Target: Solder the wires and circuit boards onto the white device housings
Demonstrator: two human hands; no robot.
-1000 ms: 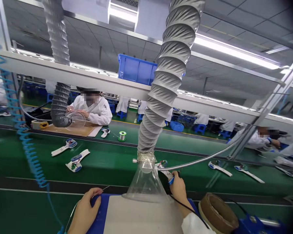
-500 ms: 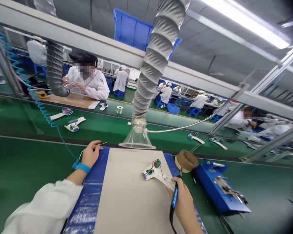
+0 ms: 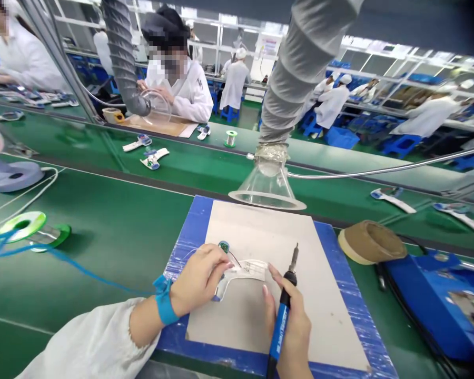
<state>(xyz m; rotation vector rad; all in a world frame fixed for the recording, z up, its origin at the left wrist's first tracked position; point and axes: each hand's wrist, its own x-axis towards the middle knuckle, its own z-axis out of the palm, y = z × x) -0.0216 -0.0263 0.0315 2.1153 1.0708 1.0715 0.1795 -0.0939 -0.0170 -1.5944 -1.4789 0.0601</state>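
A white plastic handle-shaped housing (image 3: 253, 269) lies over the beige board, with a small round green circuit board (image 3: 223, 246) and thin wires at its left end. My left hand (image 3: 199, 276), wearing a blue wrist strap (image 3: 166, 301), is pinched over that end; its fingertips touch the housing. A thin solder wire loops behind this hand and seems to run into its fingers. My right hand (image 3: 294, 326) grips a blue and black soldering iron (image 3: 281, 326), tip pointing up and away. The right index finger and thumb are spread near the housing's right end.
A clear fume hood (image 3: 266, 184) hangs beyond the beige board (image 3: 300, 316). To the right are a tape roll (image 3: 373, 242) and a blue stand (image 3: 430, 300). A solder spool (image 3: 35, 231) stands left. Across the green bench a co-worker (image 3: 177, 79) sits near similar housings (image 3: 155, 157).
My left hand has come in from the board's far left edge to the housing. The housing has turned, its handle end pointing right. The view has shifted down and left.
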